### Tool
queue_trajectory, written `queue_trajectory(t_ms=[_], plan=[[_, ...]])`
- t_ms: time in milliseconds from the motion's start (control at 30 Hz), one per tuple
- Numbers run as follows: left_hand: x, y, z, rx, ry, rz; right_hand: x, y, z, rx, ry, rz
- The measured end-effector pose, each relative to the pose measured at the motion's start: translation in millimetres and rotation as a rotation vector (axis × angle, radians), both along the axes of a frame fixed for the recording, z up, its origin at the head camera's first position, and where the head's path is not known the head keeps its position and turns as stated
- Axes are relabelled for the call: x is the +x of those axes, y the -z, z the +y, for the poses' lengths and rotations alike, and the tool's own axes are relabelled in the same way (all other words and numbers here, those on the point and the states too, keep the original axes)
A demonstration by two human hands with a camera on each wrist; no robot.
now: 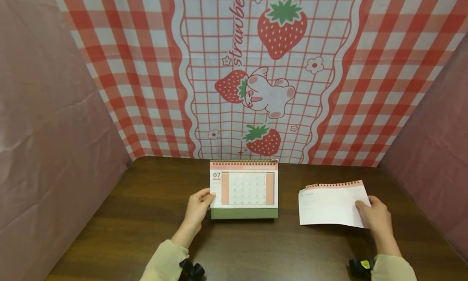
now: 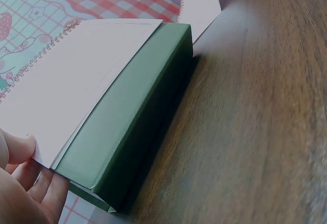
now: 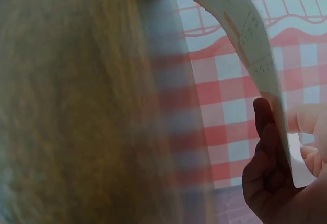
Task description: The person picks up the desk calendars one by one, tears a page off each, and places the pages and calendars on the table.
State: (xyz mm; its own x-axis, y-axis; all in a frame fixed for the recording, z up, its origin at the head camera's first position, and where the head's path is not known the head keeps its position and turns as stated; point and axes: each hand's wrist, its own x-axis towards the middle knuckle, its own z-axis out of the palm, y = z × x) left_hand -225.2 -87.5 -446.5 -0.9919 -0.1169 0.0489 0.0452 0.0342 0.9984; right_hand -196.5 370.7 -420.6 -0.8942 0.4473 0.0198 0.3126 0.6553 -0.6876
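Observation:
A spiral-bound desk calendar (image 1: 248,187) with a green base stands on the wooden table, its page marked 07 facing me. At its left edge my left hand (image 1: 197,208) grips the side, the thumb on the front of the pages; in the left wrist view the other fingers pass behind the page corner beside the green base (image 2: 122,117). Off to the right, my right hand (image 1: 378,218) pinches a loose calendar page (image 1: 329,203) by its right edge. That page has a torn row of binding holes along its pink top. In the right wrist view the page (image 3: 250,40) is bent in a curve.
The brown wooden table (image 1: 120,216) runs back to a red-and-white checked cloth (image 1: 153,69) with strawberries hanging behind it. Pink fabric walls (image 1: 55,130) close in both sides. Black straps with cameras (image 1: 191,269) sit on both wrists.

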Motion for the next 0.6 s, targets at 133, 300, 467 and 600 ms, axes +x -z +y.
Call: queue_trajectory(t_ms=[133,300,467,600], plan=[[0.6,-1.0,-0.5,0.009,0.012,0.005,-0.4,0.6,1.8,0.010,-0.007,-0.040],[1.3,-1.6,-0.9,0.005,0.023,0.007,-0.4,1.8,3.1,0.014,-0.023,-0.090],[2.0,-0.9,-1.4,-0.001,0.017,0.008,-0.8,4.2,4.1,0.030,-0.032,-0.103],[1.3,0.8,-1.4,0.001,0.018,0.014,-1.9,6.0,4.8,0.046,-0.023,-0.117]])
